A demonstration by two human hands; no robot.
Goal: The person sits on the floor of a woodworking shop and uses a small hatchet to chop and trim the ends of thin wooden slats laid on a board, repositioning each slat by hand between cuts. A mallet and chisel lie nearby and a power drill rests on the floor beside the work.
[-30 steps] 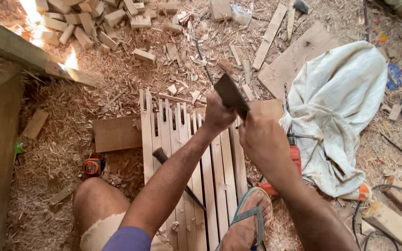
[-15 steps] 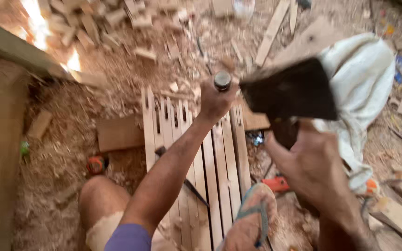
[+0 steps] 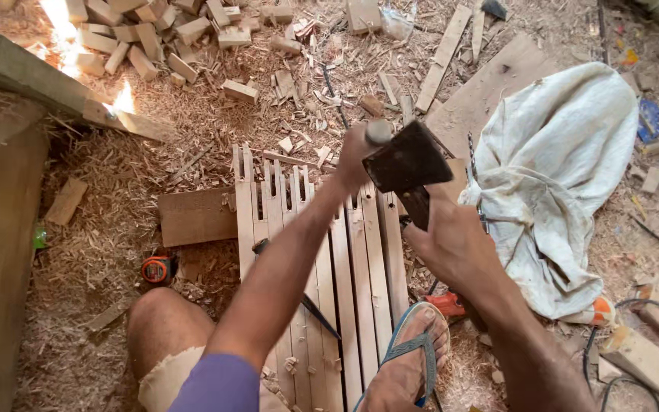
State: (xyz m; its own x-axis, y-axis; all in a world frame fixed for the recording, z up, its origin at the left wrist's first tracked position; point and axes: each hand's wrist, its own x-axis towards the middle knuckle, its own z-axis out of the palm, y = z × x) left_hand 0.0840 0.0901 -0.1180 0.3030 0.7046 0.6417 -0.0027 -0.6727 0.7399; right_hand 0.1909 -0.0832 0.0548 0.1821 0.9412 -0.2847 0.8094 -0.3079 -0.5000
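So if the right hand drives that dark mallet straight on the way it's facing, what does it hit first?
Most likely the round butt of the chisel handle that the left hand holds upright over the slatted wooden panel. The right hand has the mallet head right beside it; depth is unclear, so contact can't be confirmed.

A purple short sleeve (image 3: 219,385) at six o'clock covers the left upper arm. Pale frayed shorts (image 3: 163,379) end above the bare knee. At five o'clock, a blue-strapped flip-flop (image 3: 413,355) on one foot. Forearms bare.
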